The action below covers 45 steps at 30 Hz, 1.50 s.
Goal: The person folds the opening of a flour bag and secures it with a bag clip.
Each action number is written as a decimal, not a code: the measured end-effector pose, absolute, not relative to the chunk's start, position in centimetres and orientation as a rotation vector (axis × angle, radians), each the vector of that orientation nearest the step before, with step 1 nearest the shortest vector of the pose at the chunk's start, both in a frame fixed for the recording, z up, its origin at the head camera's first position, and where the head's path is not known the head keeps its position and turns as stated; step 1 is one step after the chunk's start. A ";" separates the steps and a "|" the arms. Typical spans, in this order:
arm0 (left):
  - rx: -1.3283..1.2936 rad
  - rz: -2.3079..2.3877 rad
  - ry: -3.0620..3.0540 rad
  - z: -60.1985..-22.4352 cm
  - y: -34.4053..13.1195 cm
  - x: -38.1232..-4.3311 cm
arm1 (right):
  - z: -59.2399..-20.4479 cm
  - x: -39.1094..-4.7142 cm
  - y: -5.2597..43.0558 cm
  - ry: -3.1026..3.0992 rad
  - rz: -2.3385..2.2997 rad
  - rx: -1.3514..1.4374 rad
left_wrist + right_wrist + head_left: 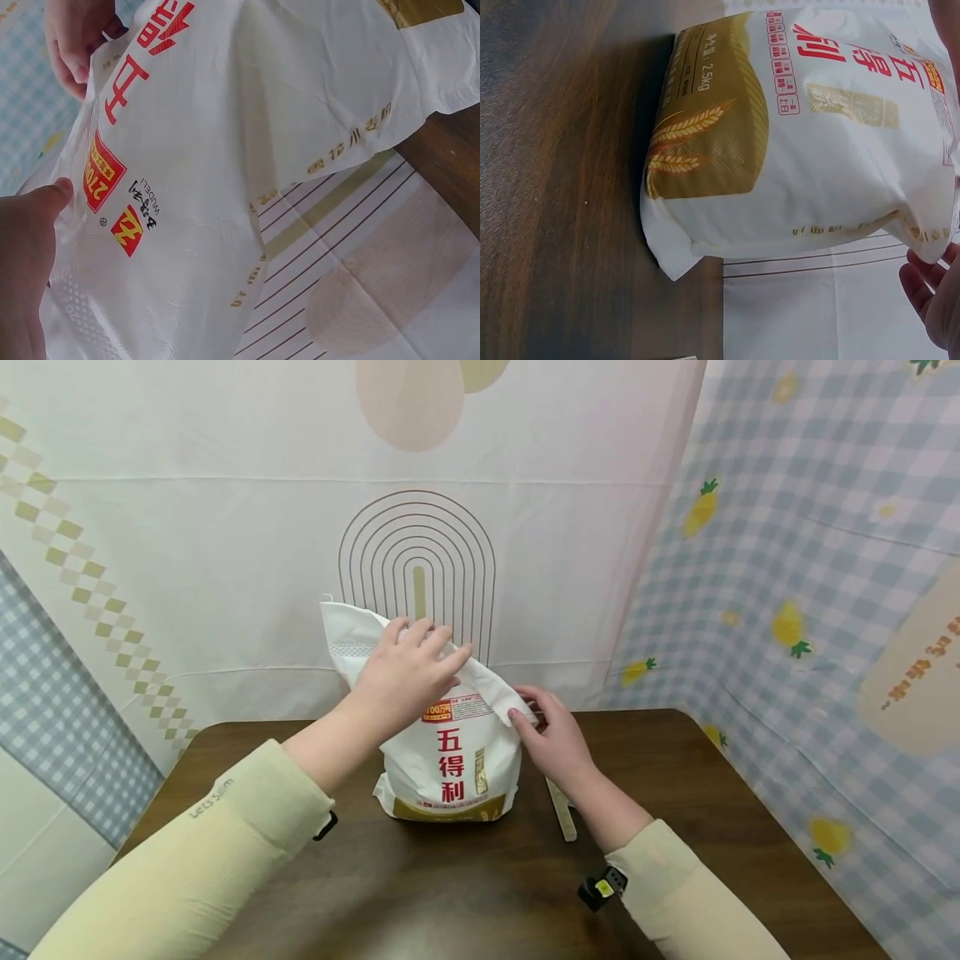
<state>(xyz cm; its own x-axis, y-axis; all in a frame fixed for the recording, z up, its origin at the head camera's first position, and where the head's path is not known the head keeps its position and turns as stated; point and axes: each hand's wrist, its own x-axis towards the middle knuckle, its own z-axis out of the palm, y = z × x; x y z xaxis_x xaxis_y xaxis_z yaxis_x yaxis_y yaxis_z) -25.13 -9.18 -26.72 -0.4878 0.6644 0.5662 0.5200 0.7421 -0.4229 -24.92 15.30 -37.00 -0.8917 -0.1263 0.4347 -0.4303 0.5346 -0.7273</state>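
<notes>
A white flour bag (450,760) with red lettering stands upright on the table, its top slanting down toward the right. The right wrist view shows wheat ears and "2.5kg" on the gold base of the bag (712,135). My left hand (412,668) grips the bag's folded upper edge near the middle; in the left wrist view its thumb (56,191) lies against the bag. At the lower right end of that edge, my right hand (555,731) pinches the corner, thumb in front and fingers behind. The bag hides part of the right fingers.
A narrow pale strip-shaped object (561,810) lies on the brown wooden table (420,885) beneath my right forearm; its kind is unclear. Behind the table hangs a white patterned cloth (225,568), with a blue checked cloth (750,635) at the right.
</notes>
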 end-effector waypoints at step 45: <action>-0.894 0.215 -2.154 -27.1 -10.2 -25.1 | -42.3 -23.8 22.7 -2.985 0.702 0.103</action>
